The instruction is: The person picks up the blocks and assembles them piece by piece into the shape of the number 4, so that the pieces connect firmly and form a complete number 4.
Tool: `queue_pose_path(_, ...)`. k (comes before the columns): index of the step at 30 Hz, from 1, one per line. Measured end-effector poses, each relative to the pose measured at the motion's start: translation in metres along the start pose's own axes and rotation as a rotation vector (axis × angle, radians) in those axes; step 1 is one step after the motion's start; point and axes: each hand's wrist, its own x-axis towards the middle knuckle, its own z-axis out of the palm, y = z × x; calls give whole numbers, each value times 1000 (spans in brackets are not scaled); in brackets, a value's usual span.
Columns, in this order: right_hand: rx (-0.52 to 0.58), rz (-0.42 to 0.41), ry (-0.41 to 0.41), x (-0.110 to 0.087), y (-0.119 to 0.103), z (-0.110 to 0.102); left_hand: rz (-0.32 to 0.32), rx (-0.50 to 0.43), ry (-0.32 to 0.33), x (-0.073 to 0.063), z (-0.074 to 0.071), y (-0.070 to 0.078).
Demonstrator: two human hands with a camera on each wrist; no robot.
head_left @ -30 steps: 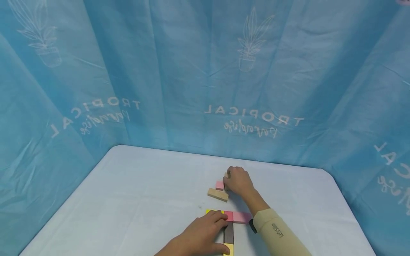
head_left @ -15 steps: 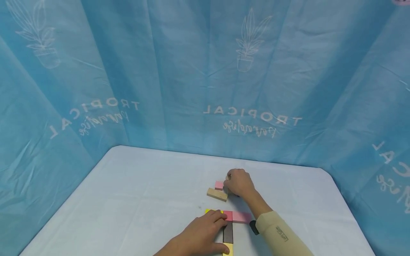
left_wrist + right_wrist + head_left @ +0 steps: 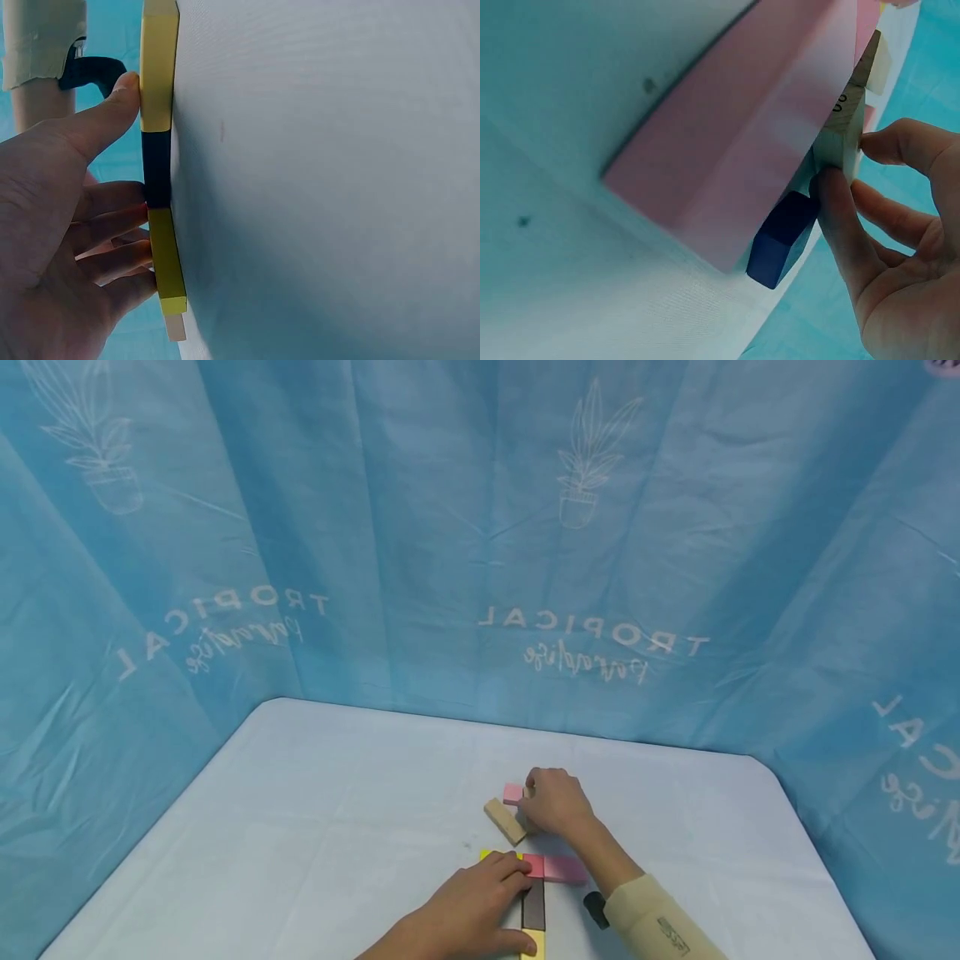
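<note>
My left hand [image 3: 480, 906] lies over a row of blocks, its fingertips on a yellow block [image 3: 168, 259], a red-pink block [image 3: 533, 865] and a second yellow block [image 3: 156, 75]; a black block [image 3: 533, 906] sits between. Farther off, my right hand [image 3: 557, 802] pinches a plain wooden block [image 3: 840, 142] between thumb and fingers; in the head view the hand mostly hides it. Another wooden block [image 3: 505, 822] lies slanted just left of that hand, with a small pink block [image 3: 513, 793] behind it.
A long pink block [image 3: 564, 869] extends right from the row, beneath my right forearm. In the right wrist view a dark blue block [image 3: 781, 240] stands near my fingers. The white table [image 3: 360, 802] meets a blue curtain [image 3: 420, 568] at the back and sides.
My right hand has come slightly nearer with the wooden block it pinches. The wooden block beside it has turned, its right end swinging toward me. My left hand stays put.
</note>
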Motion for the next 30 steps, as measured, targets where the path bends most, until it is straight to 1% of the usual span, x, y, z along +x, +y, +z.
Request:
queue_pose_path(6, 22, 20, -21, -8, 0, 1, -20, -3, -17, 1, -1, 2)
queue_pose_path(10, 31, 20, -34, -13, 1, 1, -14, 0, -5, 1, 0, 2)
queue_pose_path(16, 50, 19, -40, -17, 2, 0, -31, -9, -19, 2, -1, 2)
queue_pose_path(23, 70, 5, -59, -20, 4, -1, -14, 3, 3, 2, -1, 2)
queue_pose_path(30, 65, -14, -76, -22, 3, -1, -22, 9, 11, 1, 0, 2)
